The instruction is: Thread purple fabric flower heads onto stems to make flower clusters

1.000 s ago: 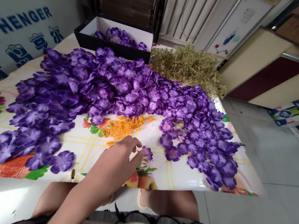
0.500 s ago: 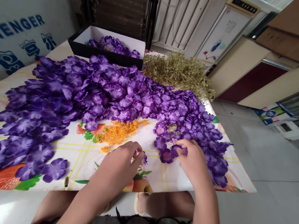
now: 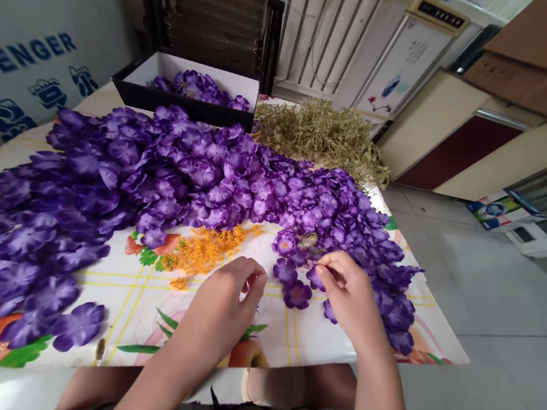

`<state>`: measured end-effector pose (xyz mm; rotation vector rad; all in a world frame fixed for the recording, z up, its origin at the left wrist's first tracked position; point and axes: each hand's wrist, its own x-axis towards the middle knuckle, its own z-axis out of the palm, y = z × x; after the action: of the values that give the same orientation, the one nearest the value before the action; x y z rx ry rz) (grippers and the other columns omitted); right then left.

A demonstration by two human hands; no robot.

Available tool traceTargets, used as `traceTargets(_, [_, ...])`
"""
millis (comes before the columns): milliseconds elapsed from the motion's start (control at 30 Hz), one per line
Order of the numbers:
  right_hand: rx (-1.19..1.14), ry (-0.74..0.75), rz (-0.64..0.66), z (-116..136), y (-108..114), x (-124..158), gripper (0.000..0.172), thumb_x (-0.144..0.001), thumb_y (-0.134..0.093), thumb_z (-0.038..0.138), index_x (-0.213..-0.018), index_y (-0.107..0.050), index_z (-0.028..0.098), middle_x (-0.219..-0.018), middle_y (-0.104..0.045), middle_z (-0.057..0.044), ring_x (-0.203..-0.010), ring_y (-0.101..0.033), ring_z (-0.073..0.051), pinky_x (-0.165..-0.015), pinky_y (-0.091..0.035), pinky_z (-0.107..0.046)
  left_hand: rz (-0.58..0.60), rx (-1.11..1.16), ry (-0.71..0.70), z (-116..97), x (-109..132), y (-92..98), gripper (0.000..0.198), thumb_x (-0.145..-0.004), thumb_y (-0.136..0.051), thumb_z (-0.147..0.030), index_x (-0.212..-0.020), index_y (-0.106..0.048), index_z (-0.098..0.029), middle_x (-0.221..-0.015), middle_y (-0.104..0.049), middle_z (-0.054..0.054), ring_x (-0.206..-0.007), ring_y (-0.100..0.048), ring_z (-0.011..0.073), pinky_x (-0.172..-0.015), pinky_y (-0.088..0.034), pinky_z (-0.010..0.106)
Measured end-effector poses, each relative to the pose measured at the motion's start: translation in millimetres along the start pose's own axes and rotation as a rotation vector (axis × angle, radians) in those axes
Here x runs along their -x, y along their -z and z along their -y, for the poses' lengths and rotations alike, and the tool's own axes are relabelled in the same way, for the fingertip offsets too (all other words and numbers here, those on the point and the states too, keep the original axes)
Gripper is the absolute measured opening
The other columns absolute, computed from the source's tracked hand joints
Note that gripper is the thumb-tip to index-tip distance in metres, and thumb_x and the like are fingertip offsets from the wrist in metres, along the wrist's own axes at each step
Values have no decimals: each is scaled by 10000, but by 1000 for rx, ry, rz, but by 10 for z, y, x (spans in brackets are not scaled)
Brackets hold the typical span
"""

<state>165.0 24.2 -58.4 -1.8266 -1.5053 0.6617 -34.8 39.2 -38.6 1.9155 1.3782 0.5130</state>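
Observation:
My left hand (image 3: pixel 228 307) is over the near middle of the table, thumb and fingertips pinched together. What it holds, if anything, is hidden behind the fingers; only a tiny dark purple speck shows below them. My right hand (image 3: pixel 349 296) is closed in a pinch at the near edge of the smaller purple petals (image 3: pixel 336 206). Whatever lies between its fingertips is too small to name. Just left of those fingertips are a few loose purple flowers (image 3: pixel 297 294) with orange centres. Orange stamen-like sprigs (image 3: pixel 204 250) lie beyond my left hand.
A large heap of bigger purple petals (image 3: pixel 121 171) covers the table's left and back. Behind it stands a black box (image 3: pixel 132 92) with purple flowers inside. Dry greenish stems (image 3: pixel 318 133) lie at the back right. The printed tablecloth (image 3: pixel 138 311) ends just before my lap.
The view has shifted slightly. The purple flower at my left fingertips has gone almost out of sight. My right fingers have closed nearer together, and a purple petal now shows below that hand.

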Motion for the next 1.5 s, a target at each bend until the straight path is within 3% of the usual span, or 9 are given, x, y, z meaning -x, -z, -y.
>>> traceTargets(100, [-231, 24, 22, 230, 10, 94, 144, -882, -522, 323, -964, -551, 208, -826, -675, -22, -693, -608, -154, -581, -436, -236, 3, 197, -35, -70, 49, 16, 251, -955, -402, -297, -769, -533, -192, -729, -567, 2, -692, -525, 159, -662, -379, 276])
traceTargets(267, [-485, 12, 140, 498, -35, 217, 142, -900, -551, 292, -1020, -584, 225, -789, -644, 2, -665, -557, -133, -565, -415, -227, 139, 471, -16, -130, 121, -5, 224, -943, -466, -403, -873, -562, -213, -811, -568, -10, -786, -523, 158, -716, -392, 259])
traceTargets(467, [-780, -105, 241, 500, -59, 212, 210, -930, -517, 383, -1046, -626, 246, -738, -574, 16, -578, -550, -120, -561, -483, -262, 133, 737, 25, -125, 113, 17, 237, -944, -481, -351, -770, -555, -207, -745, -576, -11, -724, -491, 150, -682, -381, 254])
traceTargets(567, [-840, -89, 295, 499, -58, 211, 149, -868, -626, 298, -1006, -649, 245, -782, -617, 10, -619, -579, -112, -573, -497, -241, 158, 835, 8, -108, 102, 38, 231, -937, -494, -320, -760, -586, -202, -759, -598, 3, -750, -504, 162, -726, -389, 273])
traceTargets(700, [-926, -76, 363, 532, -57, 239, 218, -828, -654, 201, -1044, -651, 232, -746, -636, 17, -601, -590, -104, -587, -502, -239, 158, 946, 23, -62, 91, 31, 263, -930, -503, -311, -704, -580, -201, -701, -560, -12, -693, -464, 144, -681, -362, 260])
traceTargets(933, [-990, -65, 409, 612, -60, 272, 396, -755, -719, 142, -1126, -651, 265, -886, -666, 7, -810, -644, -129, -716, -532, -237, 101, 968, 168, -2, 158, 44, 320, -926, -497, -372, -665, -505, -188, -656, -459, -27, -652, -401, 126, -628, -318, 248])
traceTargets(1133, [-891, -62, 395, 687, -115, 334, 526, -716, -754, 151, -1196, -588, 287, -990, -668, 3, -935, -641, -163, -884, -514, -310, 73, 878, 130, -29, 205, 86, 318, -933, -468, -378, -672, -495, -197, -679, -469, -16, -681, -423, 142, -646, -358, 249])
traceTargets(1233, [-823, -62, 379, 732, -140, 384, 498, -750, -708, 121, -1189, -572, 312, -1089, -665, 14, -1033, -630, -151, -952, -492, -295, 53, 832, 107, -47, 244, 109, 318, -932, -457, -365, -660, -473, -202, -655, -448, -24, -649, -418, 136, -615, -355, 245])
traceTargets(1500, [-777, -57, 342, 796, -174, 540, 411, -799, -572, 76, -1153, -577, 283, -1075, -669, 3, -953, -649, -140, -845, -527, -260, -82, 564, 15, -84, 425, 78, 319, -952, -398, -346, -664, -421, -211, -634, -420, -38, -613, -397, 130, -572, -332, 258])
